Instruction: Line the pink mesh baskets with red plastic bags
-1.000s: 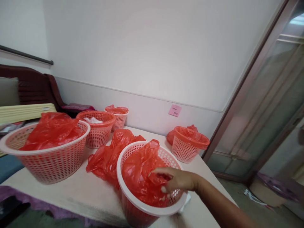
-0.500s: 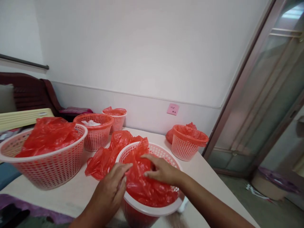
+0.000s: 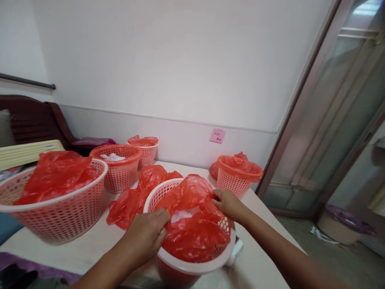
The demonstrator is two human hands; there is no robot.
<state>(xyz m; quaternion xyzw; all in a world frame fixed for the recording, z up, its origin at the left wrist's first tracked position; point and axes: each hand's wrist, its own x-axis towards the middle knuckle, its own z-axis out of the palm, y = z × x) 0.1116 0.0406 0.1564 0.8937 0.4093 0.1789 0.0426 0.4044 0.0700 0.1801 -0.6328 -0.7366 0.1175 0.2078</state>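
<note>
Near basket point(image 3: 180, 263): white-rimmed, perforated, at the near edge of the worktop point(image 3: 75, 251), about mid-width. A red bag point(image 3: 197, 241) sits inside it, its mouth spread to left and right; a pale item point(image 3: 182, 215) shows in the opening, nature unclear.

Left hand point(image 3: 147, 233): over the left rim, grip closed, thumb and fingers together on the left edge of the red bag. Right hand point(image 3: 230, 205): at the right far side of the basket, grip appears clamped on the bag's right edge; fingertips partly hidden in the folds.

Surroundings: a loose red bag point(image 3: 129, 204) lies crumpled just left of the near basket. Farther left, a large basket point(image 3: 66, 220) holds a bunched bag point(image 3: 60, 176), also red. Beyond, far left: a lined basket point(image 3: 122, 176), red plastic over its rim, with white crumpled material point(image 3: 112, 157) in it; just right of that, a small basket point(image 3: 147, 155) topped with red plastic. Far right, against the wall point(image 3: 180, 60), a right-hand basket point(image 3: 233, 184), likewise lined in red. Pink note point(image 3: 217, 136) on the wall, handwriting illegible. White object point(image 3: 236, 252) right of the near basket, partly hidden.
</note>
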